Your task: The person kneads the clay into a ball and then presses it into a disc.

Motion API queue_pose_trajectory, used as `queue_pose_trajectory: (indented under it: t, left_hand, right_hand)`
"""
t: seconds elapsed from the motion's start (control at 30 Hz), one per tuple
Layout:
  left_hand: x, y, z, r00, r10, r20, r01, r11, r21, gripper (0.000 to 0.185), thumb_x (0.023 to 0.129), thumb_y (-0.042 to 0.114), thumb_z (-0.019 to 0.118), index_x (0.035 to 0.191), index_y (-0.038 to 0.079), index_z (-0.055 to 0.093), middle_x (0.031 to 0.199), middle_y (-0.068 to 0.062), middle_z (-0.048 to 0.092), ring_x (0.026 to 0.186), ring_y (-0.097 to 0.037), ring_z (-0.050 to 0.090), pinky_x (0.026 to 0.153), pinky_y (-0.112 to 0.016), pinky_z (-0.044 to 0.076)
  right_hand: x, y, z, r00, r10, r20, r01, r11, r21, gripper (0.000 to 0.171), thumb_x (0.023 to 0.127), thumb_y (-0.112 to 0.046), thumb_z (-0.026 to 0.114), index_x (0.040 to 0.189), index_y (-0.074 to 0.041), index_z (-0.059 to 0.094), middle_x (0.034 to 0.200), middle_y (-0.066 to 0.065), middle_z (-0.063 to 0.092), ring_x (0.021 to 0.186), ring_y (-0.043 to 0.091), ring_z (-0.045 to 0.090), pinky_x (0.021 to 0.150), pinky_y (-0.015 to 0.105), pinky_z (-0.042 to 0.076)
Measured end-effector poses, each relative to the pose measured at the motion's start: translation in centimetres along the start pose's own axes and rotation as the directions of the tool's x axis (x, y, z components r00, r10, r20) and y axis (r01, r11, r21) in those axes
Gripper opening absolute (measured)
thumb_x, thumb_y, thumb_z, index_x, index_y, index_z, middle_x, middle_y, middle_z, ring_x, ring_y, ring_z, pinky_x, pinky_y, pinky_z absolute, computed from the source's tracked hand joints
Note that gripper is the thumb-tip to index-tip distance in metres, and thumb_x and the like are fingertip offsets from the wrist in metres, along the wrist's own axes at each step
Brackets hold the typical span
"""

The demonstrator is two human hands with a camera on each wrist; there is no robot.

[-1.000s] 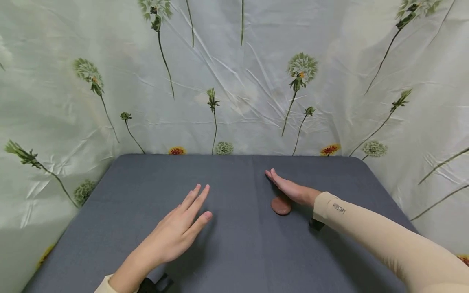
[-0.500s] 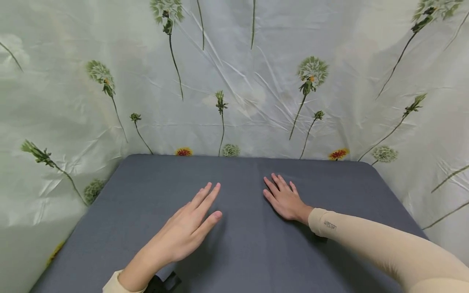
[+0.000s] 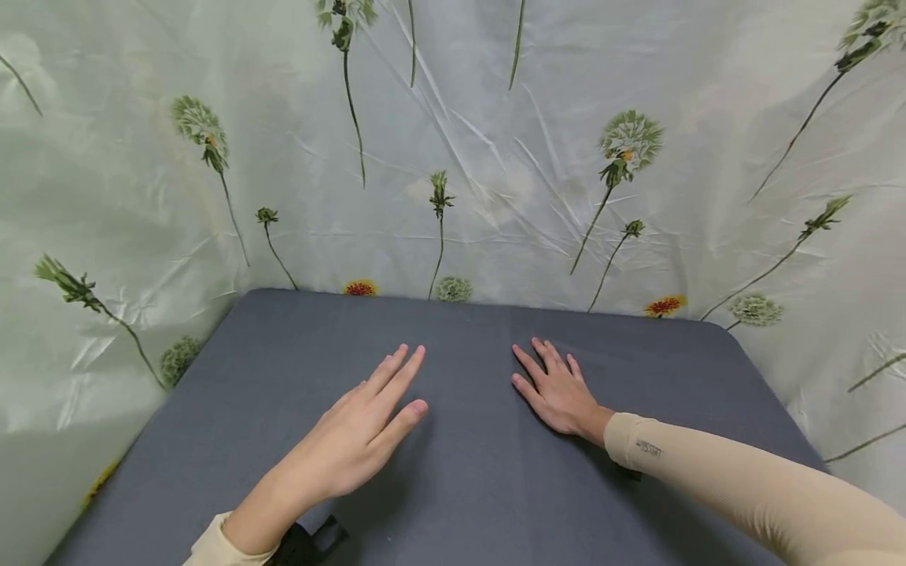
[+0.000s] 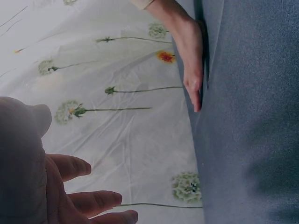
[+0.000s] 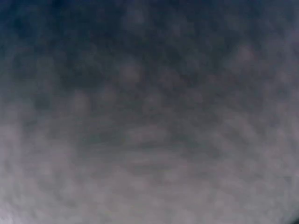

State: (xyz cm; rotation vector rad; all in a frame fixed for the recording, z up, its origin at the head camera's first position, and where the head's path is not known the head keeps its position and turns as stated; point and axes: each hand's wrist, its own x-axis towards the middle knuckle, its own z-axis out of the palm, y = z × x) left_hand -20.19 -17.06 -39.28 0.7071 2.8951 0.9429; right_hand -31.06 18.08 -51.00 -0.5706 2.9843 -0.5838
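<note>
My left hand (image 3: 347, 436) hovers over the left half of the grey table (image 3: 481, 487), fingers straight and thumb apart, holding nothing. In the left wrist view, the fingers of this left hand (image 4: 60, 186) reach in from the left. My right hand (image 3: 561, 399) lies palm down on the right half of the table with its fingers spread. Seen side-on in the left wrist view, the right hand (image 4: 190, 56) is flat and low against the tabletop. No object shows around it; whatever is beneath the palm is hidden. The right wrist view is a dark blur.
A pale curtain (image 3: 481, 141) printed with dandelions hangs behind the table and along both sides. Dark wrist cameras sit under the wrists, the left one (image 3: 304, 542) showing most. The table's far edge runs just beyond the fingertips.
My right hand has turned from its edge to palm down. A reddish-brown round, flat piece beside it a second ago is now out of sight. The left hand keeps its pose; the view shifts slightly.
</note>
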Motion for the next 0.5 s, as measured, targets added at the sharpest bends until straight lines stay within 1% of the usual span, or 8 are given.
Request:
queue_pose_trajectory:
  t: [0.03,0.1,0.2,0.27,0.3,0.37,0.43,0.5]
  left_hand:
    - [0.0,-0.2,-0.2,1.0,-0.009,0.004,0.009,1.0,0.003,0.064,0.115,0.057,0.04,0.172,0.039,0.017,0.181,-0.002,0.02,0.166,-0.032,0.027,0.123,-0.071,0.032]
    - [0.0,-0.8,-0.7,1.0,-0.019,0.001,0.019,1.0,0.009,0.064,0.115,0.056,0.039,0.173,0.038,0.017,0.181,-0.002,0.02,0.165,-0.033,0.027,0.122,-0.072,0.033]
    - [0.0,-1.7,-1.4,0.999,-0.039,-0.012,0.04,0.999,0.013,0.064,0.116,0.055,0.038,0.173,0.035,0.016,0.181,-0.005,0.018,0.165,-0.036,0.026,0.12,-0.074,0.033]
    - [-0.1,-2.3,-1.9,0.998,-0.055,-0.031,0.056,0.998,0.03,0.065,0.116,0.053,0.037,0.174,0.031,0.016,0.181,-0.008,0.018,0.165,-0.04,0.025,0.12,-0.075,0.032]
    - [-0.1,-2.6,-2.0,0.997,-0.067,-0.042,0.069,0.997,0.046,0.066,0.116,0.053,0.037,0.174,0.029,0.015,0.181,-0.01,0.017,0.165,-0.042,0.024,0.12,-0.076,0.031]
    - [-0.3,-3.1,-2.2,0.993,-0.097,-0.068,0.103,0.99,0.1,0.068,0.116,0.054,0.037,0.174,0.026,0.015,0.181,-0.013,0.017,0.165,-0.044,0.022,0.122,-0.076,0.028]
    - [-0.6,-3.5,-2.2,0.986,-0.132,-0.099,0.147,0.976,0.163,0.071,0.115,0.056,0.037,0.175,0.024,0.015,0.18,-0.016,0.018,0.165,-0.046,0.02,0.122,-0.077,0.025]
    - [-0.9,-4.0,-2.2,0.977,-0.175,-0.125,0.198,0.957,0.213,0.074,0.114,0.059,0.038,0.175,0.024,0.015,0.18,-0.019,0.017,0.165,-0.048,0.018,0.122,-0.079,0.022]
  right_hand:
    - [0.7,0.1,0.1,0.999,0.014,0.033,-0.015,1.0,0.018,0.07,0.115,-0.062,0.029,0.173,-0.023,0.024,0.181,0.017,0.014,0.167,0.045,0.011,0.127,0.076,0.006]
    - [2.2,0.0,-0.2,0.993,0.05,0.109,-0.061,0.993,0.097,0.075,0.113,-0.067,0.022,0.175,-0.024,0.015,0.183,0.011,0.007,0.169,0.038,0.003,0.129,0.072,0.0]
    - [4.1,-1.1,-1.9,0.972,0.064,0.228,-0.115,0.969,0.217,0.076,0.114,-0.064,0.017,0.175,-0.019,0.004,0.183,0.011,0.0,0.169,0.038,-0.005,0.13,0.07,-0.004]
    - [4.5,-2.2,-3.7,0.962,0.056,0.267,-0.133,0.951,0.281,0.074,0.116,-0.058,0.019,0.174,-0.016,0.001,0.182,0.014,-0.002,0.169,0.041,-0.006,0.13,0.071,-0.003]
    - [4.4,-2.6,-4.6,0.963,0.047,0.264,-0.125,0.95,0.286,0.073,0.117,-0.055,0.022,0.174,-0.014,0.0,0.182,0.017,0.0,0.168,0.044,-0.004,0.13,0.073,-0.002]
    - [3.5,-3.1,-6.1,0.973,0.034,0.229,-0.095,0.96,0.262,0.073,0.118,-0.052,0.027,0.174,-0.012,0.003,0.18,0.023,0.003,0.166,0.049,0.0,0.128,0.076,0.003]
    - [1.9,-3.3,-7.4,0.986,0.04,0.161,-0.075,0.973,0.218,0.072,0.118,-0.051,0.033,0.175,-0.013,0.009,0.18,0.025,0.007,0.165,0.052,0.005,0.127,0.077,0.005]
    - [-0.2,-3.4,-8.4,0.994,0.053,0.092,-0.067,0.986,0.155,0.071,0.117,-0.05,0.04,0.174,-0.015,0.017,0.179,0.026,0.011,0.164,0.054,0.009,0.126,0.078,0.007]
